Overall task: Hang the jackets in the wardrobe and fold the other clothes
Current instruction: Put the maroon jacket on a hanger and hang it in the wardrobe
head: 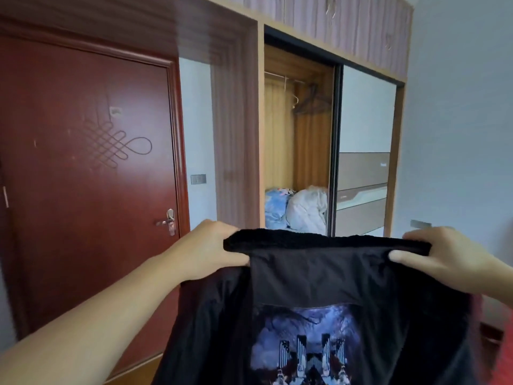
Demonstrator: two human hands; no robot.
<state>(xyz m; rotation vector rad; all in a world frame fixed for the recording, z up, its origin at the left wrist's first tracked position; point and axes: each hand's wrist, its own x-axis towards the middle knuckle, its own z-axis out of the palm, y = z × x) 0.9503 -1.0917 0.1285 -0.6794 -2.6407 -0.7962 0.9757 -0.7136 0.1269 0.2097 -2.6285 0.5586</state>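
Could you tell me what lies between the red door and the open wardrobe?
In the head view, a strip of pale wall with a grey switch plate lies between the red door and the wardrobe, then the wardrobe's striped side panel.

open wardrobe (298,65), blue bundle (276,207) and white bundle (306,209) touching on its floor

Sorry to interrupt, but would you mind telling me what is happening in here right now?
A person is holding up a black jacket with a blue printed picture, the left hand and right hand each gripping one end of its fuzzy collar. Ahead, the wooden wardrobe stands open, with empty dark hangers on its rail and bundled bedding at the bottom. The jacket is not yet hung.
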